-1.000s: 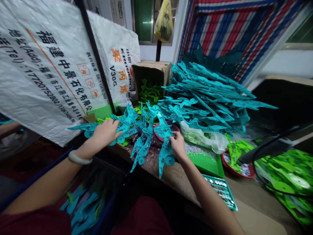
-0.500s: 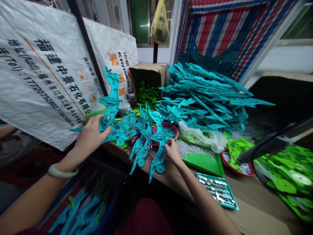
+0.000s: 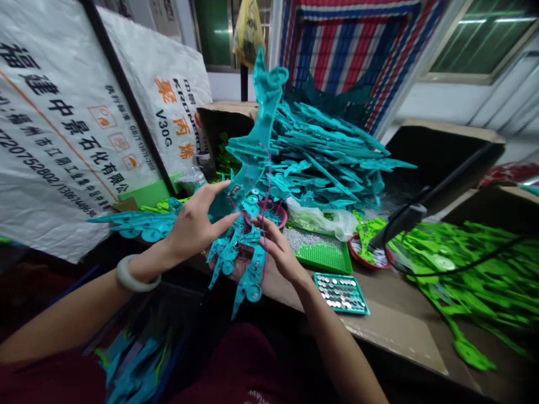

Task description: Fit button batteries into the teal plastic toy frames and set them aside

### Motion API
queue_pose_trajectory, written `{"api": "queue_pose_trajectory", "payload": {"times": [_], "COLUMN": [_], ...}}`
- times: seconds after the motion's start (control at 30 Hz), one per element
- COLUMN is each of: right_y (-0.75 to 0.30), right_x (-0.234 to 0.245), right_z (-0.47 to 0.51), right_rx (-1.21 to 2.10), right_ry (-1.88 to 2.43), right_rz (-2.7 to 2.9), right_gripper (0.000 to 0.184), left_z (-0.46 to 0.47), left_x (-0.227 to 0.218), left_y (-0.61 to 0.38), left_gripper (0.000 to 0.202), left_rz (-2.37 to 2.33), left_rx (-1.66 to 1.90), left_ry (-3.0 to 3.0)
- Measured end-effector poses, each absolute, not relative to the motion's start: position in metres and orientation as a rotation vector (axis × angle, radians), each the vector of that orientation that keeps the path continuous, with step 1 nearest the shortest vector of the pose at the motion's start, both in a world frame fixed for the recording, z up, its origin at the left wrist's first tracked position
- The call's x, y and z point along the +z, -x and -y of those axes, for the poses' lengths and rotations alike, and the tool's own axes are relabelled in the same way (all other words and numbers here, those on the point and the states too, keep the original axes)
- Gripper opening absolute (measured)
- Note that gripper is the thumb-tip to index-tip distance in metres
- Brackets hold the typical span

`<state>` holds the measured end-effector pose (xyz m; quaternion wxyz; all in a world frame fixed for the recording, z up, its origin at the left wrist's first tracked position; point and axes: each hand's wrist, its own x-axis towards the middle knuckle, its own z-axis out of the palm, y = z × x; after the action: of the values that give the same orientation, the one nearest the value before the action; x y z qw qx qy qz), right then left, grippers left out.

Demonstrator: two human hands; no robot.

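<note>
My left hand [image 3: 196, 224] holds a long teal plastic piece [image 3: 256, 129] between thumb and fingers. The piece stands upright, its pointed end at the top, with a small dark part set in its lower half. Thin red wire [image 3: 269, 168] loops beside it and runs down past my right hand [image 3: 284, 255]. That hand's fingers are bent but apart, beside the wire and a second teal piece [image 3: 255, 269] with a round disc. Further teal pieces [image 3: 143, 221] lie behind my left wrist.
A large teal pile [image 3: 332, 163] stands at the back. A pink bowl [image 3: 280, 216], a green tray [image 3: 326, 258], a tray of shiny round discs [image 3: 342, 294] and a red bowl [image 3: 368, 261] sit on the bench. Bright green parts [image 3: 471, 269] are heaped at right, near a dark cable [image 3: 458, 272].
The teal piece by my left hand has come rightward and closer to me. My right hand has let go of the hanging teal piece and loosened its fingers. The view has turned right.
</note>
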<state>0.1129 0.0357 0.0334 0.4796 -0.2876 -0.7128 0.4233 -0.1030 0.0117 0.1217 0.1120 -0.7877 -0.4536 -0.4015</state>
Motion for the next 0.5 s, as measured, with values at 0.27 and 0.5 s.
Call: {"api": "queue_pose_trajectory", "payload": {"times": [0.27,0.5], "right_y": [-0.166,-0.220], "right_x": [0.057,0.068], "right_z": [0.002,0.093], "right_rx": [1.624,0.993], "right_ry": [0.526,0.763], "right_rz": [1.323,0.944], "right_gripper": [0.024,0.037], "left_z": [-0.023,0.023], "left_x": [0.161,0.125], "left_y": [0.055,0.035], "left_gripper": [0.058,0.058], "left_rz": [1.010,1.085], "left_rx": [-1.352,-1.291], "left_ry": [2.235,2.236]}}
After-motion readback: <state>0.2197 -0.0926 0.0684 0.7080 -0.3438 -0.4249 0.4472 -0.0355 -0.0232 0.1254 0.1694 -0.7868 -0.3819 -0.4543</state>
